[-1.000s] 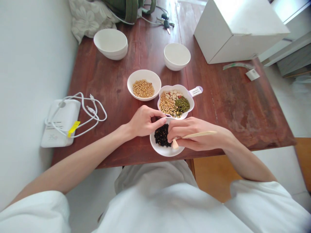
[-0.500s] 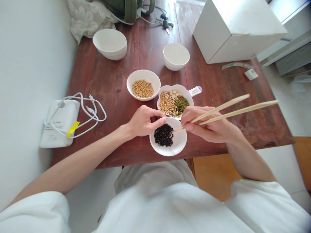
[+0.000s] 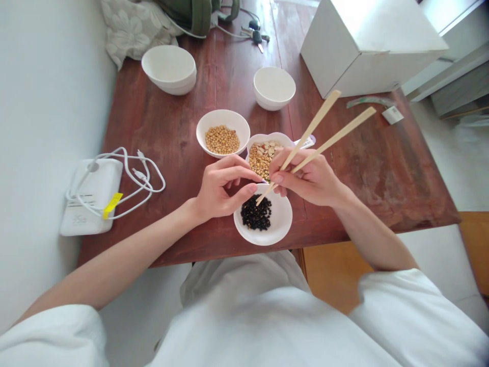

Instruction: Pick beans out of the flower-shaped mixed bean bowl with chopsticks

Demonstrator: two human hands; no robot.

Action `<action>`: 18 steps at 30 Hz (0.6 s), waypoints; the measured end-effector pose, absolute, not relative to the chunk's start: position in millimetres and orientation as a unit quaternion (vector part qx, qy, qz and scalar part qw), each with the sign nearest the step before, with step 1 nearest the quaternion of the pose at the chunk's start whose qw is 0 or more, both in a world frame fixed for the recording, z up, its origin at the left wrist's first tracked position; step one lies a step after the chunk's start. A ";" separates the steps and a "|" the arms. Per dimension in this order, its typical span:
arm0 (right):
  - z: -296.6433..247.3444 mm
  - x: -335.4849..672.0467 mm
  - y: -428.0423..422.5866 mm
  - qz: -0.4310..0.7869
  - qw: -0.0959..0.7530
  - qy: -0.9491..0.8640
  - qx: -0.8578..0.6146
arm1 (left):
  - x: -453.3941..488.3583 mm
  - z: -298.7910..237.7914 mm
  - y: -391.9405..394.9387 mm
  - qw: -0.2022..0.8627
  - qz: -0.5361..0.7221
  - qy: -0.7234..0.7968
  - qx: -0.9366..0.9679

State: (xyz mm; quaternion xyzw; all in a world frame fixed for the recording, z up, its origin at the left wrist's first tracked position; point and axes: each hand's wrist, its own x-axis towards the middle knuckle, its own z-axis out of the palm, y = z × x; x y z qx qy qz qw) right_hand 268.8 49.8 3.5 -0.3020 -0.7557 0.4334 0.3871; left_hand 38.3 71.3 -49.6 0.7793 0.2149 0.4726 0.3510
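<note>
My right hand point(image 3: 309, 178) is closed round a pair of wooden chopsticks point(image 3: 321, 135), whose tips point down over the black beans in a small white bowl point(image 3: 282, 224) at the table's near edge. At that bowl's left rim, my left hand point(image 3: 219, 186) is curled, thumb and fingers close together, and nothing shows in them. Just behind my hands stands a white dish of mixed beans point(image 3: 263, 153), partly hidden by them. A white bowl of soybeans point(image 3: 222, 133) sits to its left.
Two empty white bowls point(image 3: 169, 69) point(image 3: 274, 86) stand further back on the red-brown wooden table point(image 3: 164, 132). A white box point(image 3: 367, 46) fills the back right. A white device with a coiled cable point(image 3: 89, 196) lies at the left edge. Keys point(image 3: 254, 33) and cloth lie at the back.
My right hand rose from the black-bean bowl and swung the chopsticks from lying flat to pointing up and right. My left hand lifted slightly and its fingers loosened.
</note>
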 end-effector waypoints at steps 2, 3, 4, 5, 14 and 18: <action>1.6 263.8 52.0 0.475 0.391 -0.727 -0.304 | 40.0 -49.4 72.4 0.370 0.475 0.184 0.777; 0.9 261.4 53.0 0.483 0.391 -0.721 -0.305 | 40.8 -49.4 72.7 0.371 0.473 0.175 0.780; 0.6 259.0 54.0 0.485 0.392 -0.718 -0.308 | 41.5 -49.4 72.8 0.368 0.471 0.172 0.783; 0.6 256.6 54.8 0.484 0.397 -0.715 -0.312 | 42.2 -49.4 72.6 0.364 0.471 0.172 0.785; 2.6 249.3 56.7 0.501 0.429 -0.681 -0.318 | 46.0 -45.8 62.3 0.460 0.451 0.259 0.720; -0.4 253.4 55.0 0.483 0.435 -0.703 -0.288 | 45.4 -44.8 61.0 0.470 0.447 0.271 0.711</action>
